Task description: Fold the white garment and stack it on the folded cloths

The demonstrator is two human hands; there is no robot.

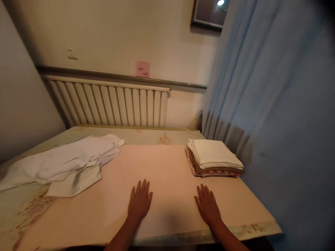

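Observation:
My left hand (140,200) rests palm down near the front of a pale pink sheet (157,167), its fingers stretched out. To its right, my right hand (206,204) lies flat on the same sheet, fingers straight and holding nothing. Just beyond the right hand sits a stack of folded cloths (216,157), white on top with brown and patterned layers below. Loose white cloth (68,160) lies rumpled on the left, apart from my left hand.
A floral cover (164,137) shows around the pink sheet. Behind the table stands a white radiator (112,103) under a rail, with a pink note (142,69) above. A blue curtain (274,104) hangs along the right side. A framed picture (209,15) is on the wall.

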